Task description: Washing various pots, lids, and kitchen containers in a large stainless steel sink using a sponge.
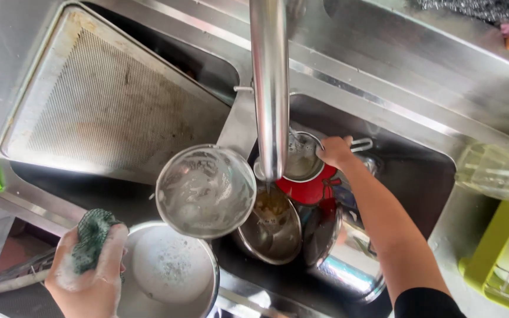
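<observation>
You are midway through washing up, by the look of it: your left hand (89, 265) is closed around a soapy green mesh scourer (92, 238) just above a sudsy steel bowl (169, 274), while your right hand (335, 151) reaches into the sink (425, 171) and grips the wire handle of a small strainer (301, 156) sitting on a red pot (307, 187) under the tap (269, 88). Bringing that strainer to the scourer calls for a steady lift clear of the spout. No packages or labels show; a yellow-green rack (496, 253) stands at the right.
</observation>
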